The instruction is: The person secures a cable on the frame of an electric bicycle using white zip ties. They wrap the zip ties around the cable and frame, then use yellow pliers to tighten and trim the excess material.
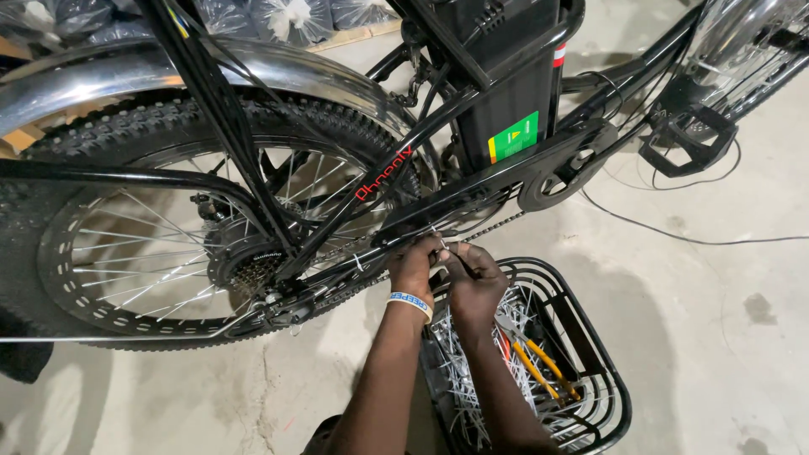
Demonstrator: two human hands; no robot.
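Far left you've got the rear wheel (152,244), knobby tire, chrome fender (168,72) arched over it, and the gear cluster (253,271) at the hub. The black bike frame (379,181) runs up and right from there.

Your left hand (413,271) has a blue and white wristband (410,303) on it and sits right up against the lower frame tube, fingers pinched around a thin white zip tie (440,240) that pokes up beside the tube. Your right hand (474,282) is pressed against the left one, fingers curled in at that same spot, so both hands are clamped on the tie; can't tell which fingers actually have the tail end. The chain (493,226) passes just above your knuckles.

Right under your forearms on the concrete floor (716,354) sits a black wire basket (581,320) stuffed with loose white zip ties, plus yellow-handled pliers (543,371) lying in it. Up above, the black battery box (506,84) has a green sticker, and a pedal (687,135) hangs off to the far right.
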